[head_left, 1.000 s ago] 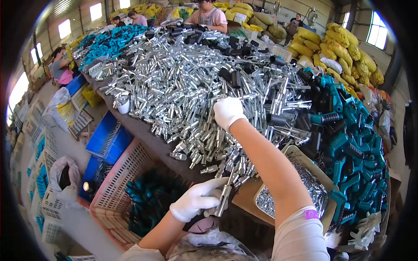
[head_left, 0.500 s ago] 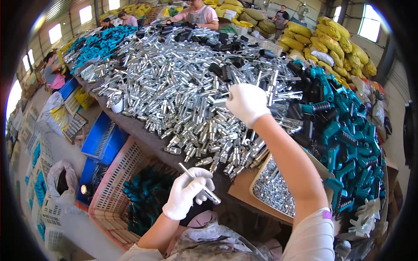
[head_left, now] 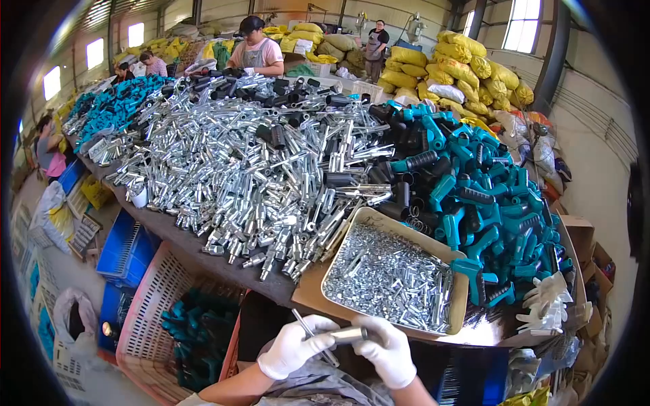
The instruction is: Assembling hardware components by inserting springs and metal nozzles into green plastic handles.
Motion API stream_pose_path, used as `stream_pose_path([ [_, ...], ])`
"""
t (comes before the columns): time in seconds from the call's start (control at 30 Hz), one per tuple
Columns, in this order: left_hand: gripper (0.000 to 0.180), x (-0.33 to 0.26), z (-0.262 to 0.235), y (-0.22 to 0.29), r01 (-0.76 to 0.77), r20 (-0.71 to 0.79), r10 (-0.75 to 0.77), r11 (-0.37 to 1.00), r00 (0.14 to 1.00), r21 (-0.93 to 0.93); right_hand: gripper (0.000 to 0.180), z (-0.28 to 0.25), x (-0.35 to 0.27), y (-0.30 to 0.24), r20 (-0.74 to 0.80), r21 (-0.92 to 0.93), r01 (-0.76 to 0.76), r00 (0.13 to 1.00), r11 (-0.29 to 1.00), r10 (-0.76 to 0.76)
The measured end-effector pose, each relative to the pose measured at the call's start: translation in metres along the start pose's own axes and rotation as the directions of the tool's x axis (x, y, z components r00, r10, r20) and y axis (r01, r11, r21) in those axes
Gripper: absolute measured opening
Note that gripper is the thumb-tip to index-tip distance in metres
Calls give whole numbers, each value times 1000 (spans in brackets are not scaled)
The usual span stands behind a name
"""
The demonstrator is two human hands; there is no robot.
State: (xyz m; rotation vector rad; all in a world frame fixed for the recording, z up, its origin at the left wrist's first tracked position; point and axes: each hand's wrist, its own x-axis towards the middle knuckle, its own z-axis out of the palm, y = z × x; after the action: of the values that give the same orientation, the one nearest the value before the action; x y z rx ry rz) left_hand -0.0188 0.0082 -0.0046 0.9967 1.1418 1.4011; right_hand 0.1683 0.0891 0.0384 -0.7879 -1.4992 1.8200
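Observation:
Both my hands wear white gloves and are close together in front of my body, before the table's near edge. My left hand (head_left: 292, 350) is closed around a slim metal rod (head_left: 302, 323), which slants across the fingers and shows at both ends. The fingers of my right hand (head_left: 388, 353) pinch a short, thicker metal tube (head_left: 349, 335) with a darker end. That tube lies nearly level, its left end against my left fingertips. Whether rod and tube touch is hidden by the fingers.
A pile of shiny metal parts (head_left: 237, 162) covers the table. A cream tray (head_left: 462, 298) of small metal pieces stands right of it, beside teal-and-black tool handles (head_left: 474, 196). Below left, a pink basket (head_left: 145, 325) holds teal parts. A person (head_left: 261, 57) works across the table.
My right hand has come back from the metal pile to my left hand, now holding the tube. The view has shifted right, showing the whole tray. My left hand still holds the rod.

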Motion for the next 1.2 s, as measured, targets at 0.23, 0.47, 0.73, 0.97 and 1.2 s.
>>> stream_pose_path([
  [0.23, 25, -15, 7, 4, -338, -29, 367, 883, 930, 326, 27, -13, -22, 16, -39, -704, 259, 916, 662, -400],
  [0.47, 44, -10, 22, 14, -290, 307, 144, 811, 941, 508, 30, -11, -31, 53, 139, -875, 253, 948, 413, -285],
  [0.73, 65, -14, 36, 8, -360, 378, 126, 669, 917, 651, 32, -14, -37, 41, 75, -830, 222, 953, 511, -292],
  [0.97, 71, -8, 28, -4, -443, 380, 231, 540, 896, 716, 29, -11, -29, 20, 26, -569, 16, 1000, 822, -1],
  [1.2, 76, -5, 13, 7, -417, 265, 327, 620, 907, 664, 21, -27, 1, -14, 1, -589, 232, 958, 774, -286],
])
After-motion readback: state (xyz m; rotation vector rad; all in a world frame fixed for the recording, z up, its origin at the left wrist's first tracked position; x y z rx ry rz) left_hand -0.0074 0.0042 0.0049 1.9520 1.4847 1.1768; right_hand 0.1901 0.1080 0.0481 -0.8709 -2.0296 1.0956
